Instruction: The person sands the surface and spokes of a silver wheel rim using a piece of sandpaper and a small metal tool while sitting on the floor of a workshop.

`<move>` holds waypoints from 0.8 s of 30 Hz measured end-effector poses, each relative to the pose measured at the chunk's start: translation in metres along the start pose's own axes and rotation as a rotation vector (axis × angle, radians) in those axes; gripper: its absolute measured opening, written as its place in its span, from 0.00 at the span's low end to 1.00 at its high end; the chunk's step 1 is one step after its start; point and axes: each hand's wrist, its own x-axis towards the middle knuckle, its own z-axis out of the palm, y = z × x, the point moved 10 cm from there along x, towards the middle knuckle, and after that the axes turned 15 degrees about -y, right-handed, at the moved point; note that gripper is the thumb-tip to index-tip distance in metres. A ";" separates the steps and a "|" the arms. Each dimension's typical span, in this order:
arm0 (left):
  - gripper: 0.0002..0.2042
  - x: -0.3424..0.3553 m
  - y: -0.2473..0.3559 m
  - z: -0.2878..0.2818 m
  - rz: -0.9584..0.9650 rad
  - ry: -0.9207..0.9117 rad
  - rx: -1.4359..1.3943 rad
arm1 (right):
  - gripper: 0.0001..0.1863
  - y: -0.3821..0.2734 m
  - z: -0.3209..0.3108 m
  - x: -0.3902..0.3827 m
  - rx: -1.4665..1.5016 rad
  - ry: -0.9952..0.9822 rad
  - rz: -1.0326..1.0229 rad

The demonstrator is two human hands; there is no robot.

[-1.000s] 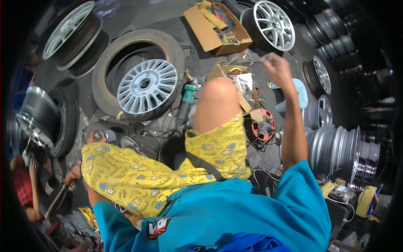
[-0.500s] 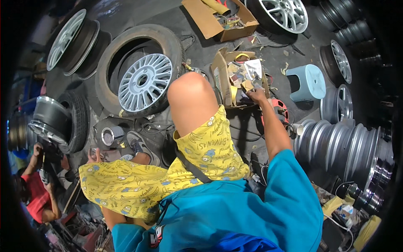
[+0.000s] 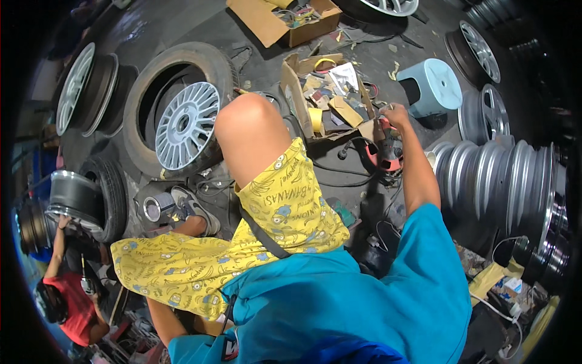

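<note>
My right hand (image 3: 395, 115) is closed at the right edge of an open cardboard box (image 3: 290, 85) of sanding scraps, just above a red cable reel (image 3: 381, 156); what its fingers hold is too small to name. My left forearm (image 3: 163, 321) runs under the yellow shorts, which hide the hand. A pale blue plastic stool (image 3: 438, 85) stands right of the box. Beyond my raised knee, a silver multi-spoke wheel (image 3: 177, 126) lies on a tyre (image 3: 142, 94).
Loose rims (image 3: 467, 185) are stacked at the right, with more wheels (image 3: 76, 91) at the left and a second box (image 3: 254, 18) at the top. A co-worker in red (image 3: 70, 309) is at lower left by a rim (image 3: 76, 197). Cables and a metal can (image 3: 159, 206) lie near my foot.
My right hand went down to the box, then shifted to its right edge. My left hand dropped out of sight. The co-worker's arm now reaches up to the rim.
</note>
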 end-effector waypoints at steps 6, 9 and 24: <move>0.33 0.002 0.002 0.044 0.011 -0.061 -0.045 | 0.21 0.061 0.022 -0.018 0.004 -0.028 0.006; 0.33 -0.002 -0.002 0.049 0.008 -0.073 -0.047 | 0.36 0.043 0.033 -0.035 -0.132 -0.058 0.108; 0.29 -0.020 -0.016 0.053 -0.020 -0.066 -0.096 | 0.44 0.006 0.012 -0.045 -0.283 -0.055 0.259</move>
